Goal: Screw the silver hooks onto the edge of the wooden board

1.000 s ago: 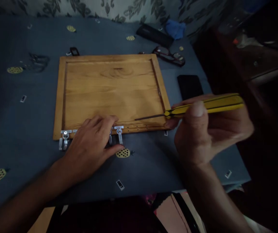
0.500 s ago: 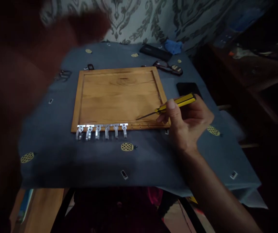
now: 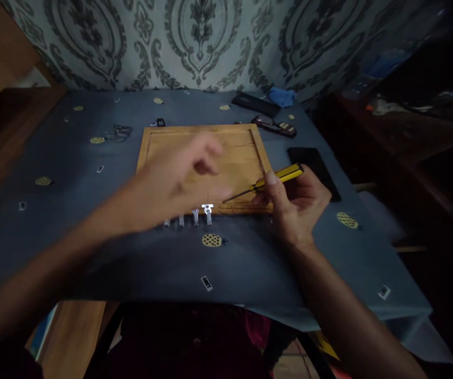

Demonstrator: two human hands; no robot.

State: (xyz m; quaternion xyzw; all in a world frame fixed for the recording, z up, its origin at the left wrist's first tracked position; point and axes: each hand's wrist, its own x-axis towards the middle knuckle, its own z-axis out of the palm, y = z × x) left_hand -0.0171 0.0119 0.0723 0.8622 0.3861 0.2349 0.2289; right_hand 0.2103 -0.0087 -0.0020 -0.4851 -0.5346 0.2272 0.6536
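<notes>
My right hand [image 3: 298, 206] grips a screwdriver [image 3: 285, 173] with a yellow and black handle. Its thin shaft points left and down over the front edge of a framed wooden board [image 3: 242, 155], where a row of small holes runs. My left hand [image 3: 181, 173] is above the board, smeared by motion, its thumb stretched towards the screwdriver tip and its fingers bent but apart from the thumb. Nothing shows in it. Several silver metal hooks [image 3: 208, 216] line the board's front edge, some partly hidden by that hand.
Loose metal hooks [image 3: 119, 132] lie left of the board, and a small black piece [image 3: 160, 122] is behind it. Eyeglasses [image 3: 276, 126], a dark case [image 3: 255, 104], a blue cloth [image 3: 282, 97] and a black phone-like slab [image 3: 309, 158] sit on the blue tablecloth [image 3: 163, 268].
My left hand has come from close to the camera at upper left down over the board. My right hand still holds the screwdriver, near the same place. The view has shifted slightly.
</notes>
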